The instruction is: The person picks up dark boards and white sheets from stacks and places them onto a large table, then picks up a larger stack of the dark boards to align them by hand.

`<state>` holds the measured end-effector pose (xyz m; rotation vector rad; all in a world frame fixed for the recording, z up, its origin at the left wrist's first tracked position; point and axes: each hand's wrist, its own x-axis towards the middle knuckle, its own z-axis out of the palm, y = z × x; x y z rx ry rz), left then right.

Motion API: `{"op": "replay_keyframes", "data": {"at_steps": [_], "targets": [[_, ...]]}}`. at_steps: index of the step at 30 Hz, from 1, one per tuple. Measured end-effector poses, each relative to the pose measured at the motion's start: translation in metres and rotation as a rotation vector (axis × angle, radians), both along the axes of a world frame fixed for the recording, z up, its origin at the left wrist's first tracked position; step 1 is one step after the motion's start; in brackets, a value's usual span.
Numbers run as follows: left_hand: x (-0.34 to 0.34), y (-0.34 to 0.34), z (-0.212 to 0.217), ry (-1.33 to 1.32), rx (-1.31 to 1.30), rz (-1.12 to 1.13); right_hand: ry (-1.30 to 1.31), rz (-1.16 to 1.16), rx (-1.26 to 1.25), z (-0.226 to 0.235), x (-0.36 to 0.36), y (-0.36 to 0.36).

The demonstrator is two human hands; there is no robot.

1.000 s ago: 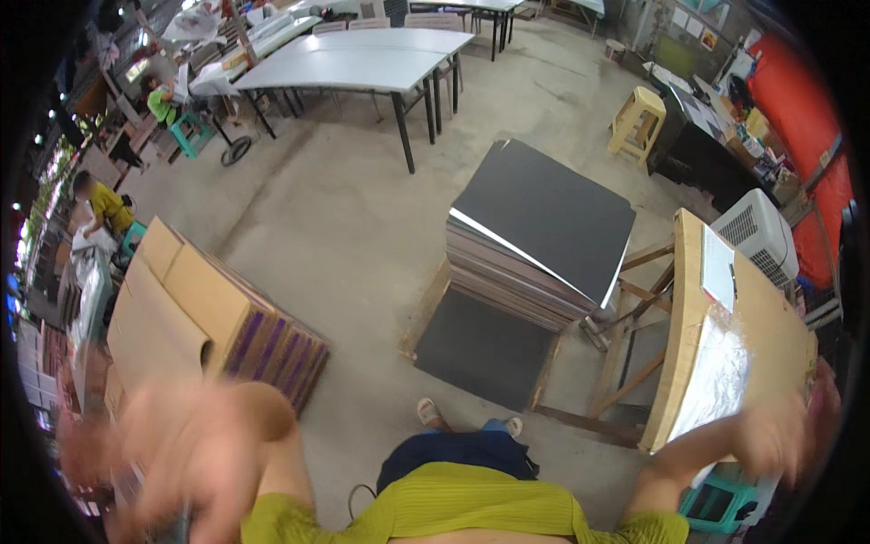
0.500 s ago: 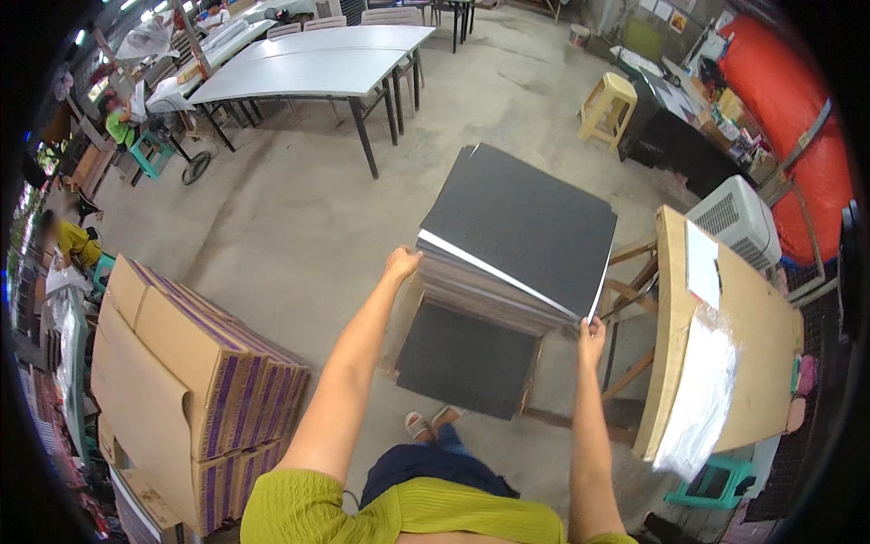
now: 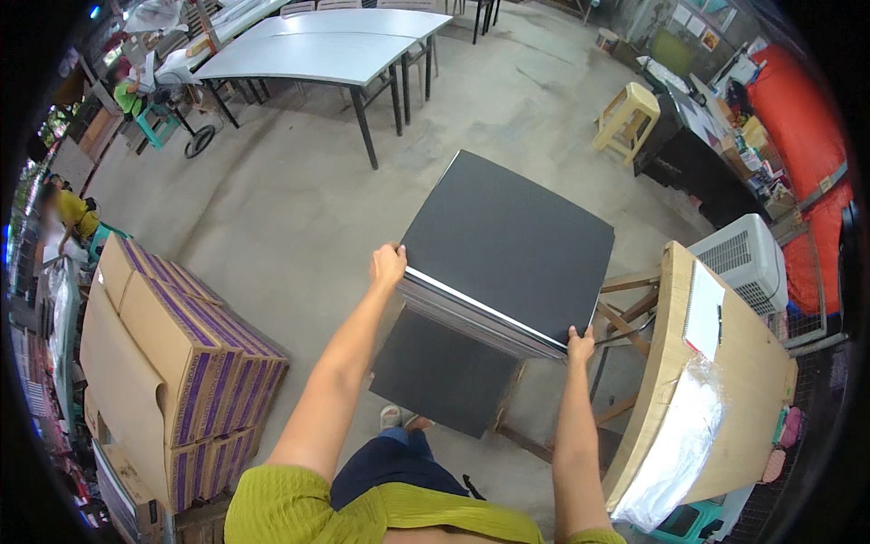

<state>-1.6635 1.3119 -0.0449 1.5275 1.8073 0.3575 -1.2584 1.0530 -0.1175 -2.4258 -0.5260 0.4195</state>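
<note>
Handling the top black sheet [image 3: 512,238] well, where it lies on the stack [image 3: 471,317], calls for even pressure, the fingers of the left hand [image 3: 389,265] and right hand [image 3: 580,344] pinching its near corners.

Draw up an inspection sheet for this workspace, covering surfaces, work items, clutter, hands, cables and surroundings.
Surfaces: concrete floor; brown tabletop at right.
Work items: tall stack of black sheets, pale edge showing near its top; lower black sheet on its near side.
Clutter: clear plastic, notebook and pen on the tabletop.
Hands: left hand touches the stack's near left corner; right hand, its near right corner.
Cables: nothing clearly seen.
Surroundings: cardboard boxes at left; yellow stool and white table beyond.
</note>
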Motion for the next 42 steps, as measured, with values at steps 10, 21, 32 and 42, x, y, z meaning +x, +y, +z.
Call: {"op": "replay_keyframes", "data": {"at_steps": [10, 21, 32, 42], "targets": [[0.003, 0.05, -0.049, 0.132, -0.191, -0.074, 0.14, -0.153, -0.095, -0.005, 0.029, 0.006], [0.001, 0.061, -0.032, 0.219, -0.066, -0.151, 0.121, -0.167, -0.157, 0.019, 0.02, 0.01], [0.004, 0.063, -0.003, 0.185, -0.288, -0.211, 0.168, -0.155, -0.186, 0.011, 0.028, 0.013], [-0.011, 0.035, -0.009, 0.078, -0.236, -0.305, 0.149, -0.036, -0.14, 0.006, 0.035, -0.009]]}}
